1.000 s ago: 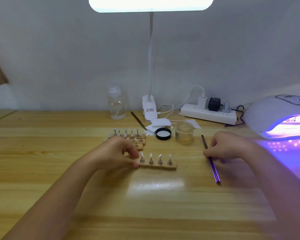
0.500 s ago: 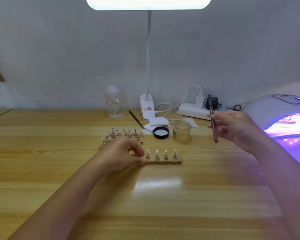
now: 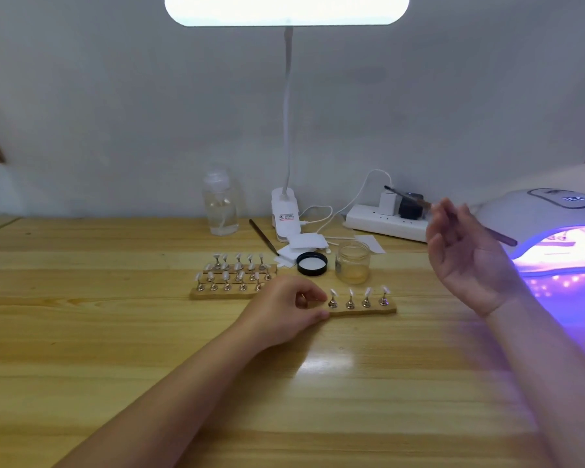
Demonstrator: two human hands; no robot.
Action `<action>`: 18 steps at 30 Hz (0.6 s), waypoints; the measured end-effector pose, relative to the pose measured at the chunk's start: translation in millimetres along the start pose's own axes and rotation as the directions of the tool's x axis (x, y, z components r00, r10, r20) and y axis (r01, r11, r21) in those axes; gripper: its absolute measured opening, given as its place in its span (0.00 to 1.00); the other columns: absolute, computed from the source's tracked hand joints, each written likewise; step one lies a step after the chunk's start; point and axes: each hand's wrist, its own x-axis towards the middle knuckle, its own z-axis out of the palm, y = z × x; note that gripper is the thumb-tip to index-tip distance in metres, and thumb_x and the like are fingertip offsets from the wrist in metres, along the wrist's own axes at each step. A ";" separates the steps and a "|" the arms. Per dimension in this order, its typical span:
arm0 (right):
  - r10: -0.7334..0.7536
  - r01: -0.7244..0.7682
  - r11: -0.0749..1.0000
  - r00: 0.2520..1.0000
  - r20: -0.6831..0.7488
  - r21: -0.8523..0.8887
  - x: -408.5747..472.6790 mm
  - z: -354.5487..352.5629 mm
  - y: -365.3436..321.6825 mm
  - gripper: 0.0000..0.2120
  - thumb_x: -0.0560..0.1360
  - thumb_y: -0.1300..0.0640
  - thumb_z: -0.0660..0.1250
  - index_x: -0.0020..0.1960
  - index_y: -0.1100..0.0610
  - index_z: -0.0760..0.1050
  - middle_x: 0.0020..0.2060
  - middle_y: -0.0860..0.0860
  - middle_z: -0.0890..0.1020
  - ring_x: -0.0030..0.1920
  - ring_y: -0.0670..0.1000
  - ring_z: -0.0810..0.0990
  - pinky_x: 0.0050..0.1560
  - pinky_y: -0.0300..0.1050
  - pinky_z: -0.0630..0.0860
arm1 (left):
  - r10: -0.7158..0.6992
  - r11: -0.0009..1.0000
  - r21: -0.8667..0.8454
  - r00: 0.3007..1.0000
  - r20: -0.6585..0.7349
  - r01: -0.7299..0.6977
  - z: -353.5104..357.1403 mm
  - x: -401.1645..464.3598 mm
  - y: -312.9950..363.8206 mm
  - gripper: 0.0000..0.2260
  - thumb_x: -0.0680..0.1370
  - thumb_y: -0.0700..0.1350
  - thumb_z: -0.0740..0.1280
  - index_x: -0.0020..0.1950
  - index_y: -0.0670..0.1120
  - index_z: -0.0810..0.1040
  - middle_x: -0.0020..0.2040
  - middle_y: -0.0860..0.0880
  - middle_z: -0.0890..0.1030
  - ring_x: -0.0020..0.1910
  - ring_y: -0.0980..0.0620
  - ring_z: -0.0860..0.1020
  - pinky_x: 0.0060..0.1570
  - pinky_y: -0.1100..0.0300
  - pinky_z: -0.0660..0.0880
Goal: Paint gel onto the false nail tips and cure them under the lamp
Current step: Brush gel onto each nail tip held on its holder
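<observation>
Wooden strip (image 3: pixel 362 311) bearing four false nail tips (image 3: pixel 358 292) on metal stands lies on the worktop (image 3: pixel 115 332), its left end pinched by the left hand (image 3: pixel 286 307) between thumb and curled fingers. Just right of it, raised above the worktop, the right hand (image 3: pixel 466 255) is turned palm-up with fingers loosely curled, a thin brush (image 3: pixel 409 196) held across them and pointing left toward the power strip (image 3: pixel 385 222); motion blur hides the exact grip. A small open gel jar (image 3: pixel 352 266) and its black lid (image 3: pixel 312 263) stand just behind the strip, two more loaded strips (image 3: pixel 233 282) to the left. At far right the curing lamp (image 3: pixel 554 231) glows violet. By appearances the painting step is only starting: the brush likely needs turning tip-down, loading at the jar, then a steady stroke on each tip while the left hand braces the strip.
</observation>
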 end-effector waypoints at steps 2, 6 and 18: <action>-0.009 0.000 0.997 0.993 -0.122 -0.077 4.2 1.8 2.4 0.16 0.68 0.47 0.64 0.24 0.52 0.74 0.17 0.44 0.68 0.19 0.40 0.66 0.20 0.30 0.63 | 0.002 1.000 0.000 1.000 -0.018 -0.002 0.0 1.4 -1.6 0.11 0.72 0.48 0.71 0.53 0.50 0.80 0.44 0.59 0.74 0.44 0.61 0.72 0.45 0.68 0.67; -0.084 0.039 0.982 0.968 -0.237 -0.187 12.4 1.7 5.6 0.24 0.79 0.47 0.55 0.27 0.53 0.72 0.14 0.47 0.60 0.17 0.44 0.57 0.19 0.31 0.56 | 0.039 0.998 0.053 0.997 -0.065 -0.035 4.5 1.0 -3.7 0.11 0.73 0.48 0.70 0.54 0.50 0.79 0.43 0.61 0.72 0.47 0.59 0.72 0.43 0.73 0.65; -0.221 0.096 0.624 0.973 -0.058 -0.776 40.3 19.1 19.7 0.13 0.74 0.51 0.67 0.34 0.56 0.72 0.18 0.47 0.73 0.17 0.42 0.65 0.20 0.32 0.62 | -0.062 0.971 -0.238 0.982 -0.176 0.019 17.9 8.3 6.2 0.08 0.67 0.43 0.75 0.33 0.52 0.78 0.33 0.58 0.78 0.33 0.67 0.74 0.35 0.75 0.69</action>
